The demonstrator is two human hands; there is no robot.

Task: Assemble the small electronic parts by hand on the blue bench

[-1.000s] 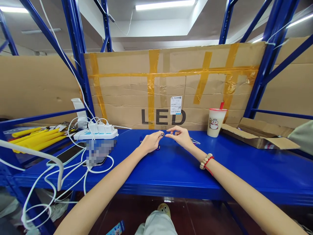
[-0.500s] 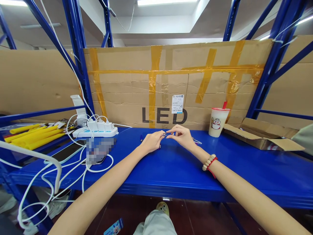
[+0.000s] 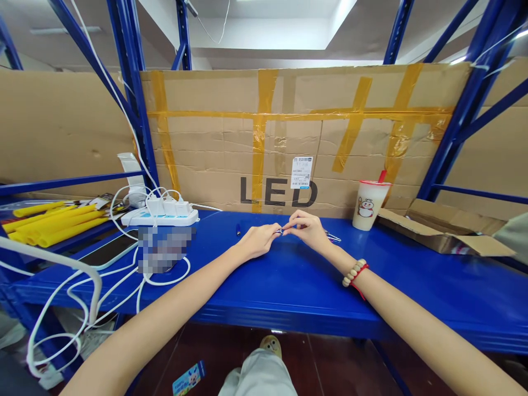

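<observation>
Over the middle of the blue shelf, my left hand and my right hand meet fingertip to fingertip. Both are pinched on one small metal clip held between them; it is too small to make out in detail. A beaded bracelet with a red cord circles my right wrist. Another wire clip lies on the shelf just behind my right hand. A small dark blue piece lies to the left of my left hand.
A taped cardboard sheet marked LED stands along the back. A drink cup with a red straw and an open cardboard box sit at right. A power strip with chargers, white cables, a phone and yellow tubes are at left.
My hands have stayed together on the small clip, with the fingertips drawn slightly closer. The head camera has tilted a little downward.
</observation>
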